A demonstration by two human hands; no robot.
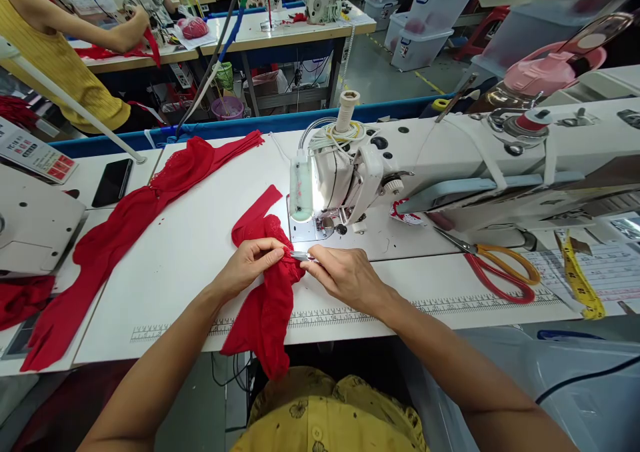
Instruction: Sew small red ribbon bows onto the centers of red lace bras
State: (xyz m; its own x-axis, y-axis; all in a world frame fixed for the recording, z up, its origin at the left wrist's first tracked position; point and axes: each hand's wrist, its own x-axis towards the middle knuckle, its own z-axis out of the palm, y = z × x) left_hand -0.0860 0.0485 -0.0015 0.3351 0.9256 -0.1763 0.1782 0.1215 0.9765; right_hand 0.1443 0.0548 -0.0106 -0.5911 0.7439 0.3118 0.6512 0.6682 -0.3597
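Both hands meet at the frame's centre, left hand (247,262) pinching the red lace piece (267,292) taut, right hand (345,277) gripping small snips (301,256); best trim close, fabric flat on the desk (190,252).

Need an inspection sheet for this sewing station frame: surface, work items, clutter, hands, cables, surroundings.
Surface: white table with printed ruler along the front edge.
Work items: red lace piece draped over the table edge; small metal tool, type unclear; sewing machine.
Clutter: scissors, yellow tape measure, phone, long red fabric.
Hands: left hand pinches the lace; right hand holds the tool.
Cables: black cable at lower right.
Surroundings: another person at the next table; plastic bins.
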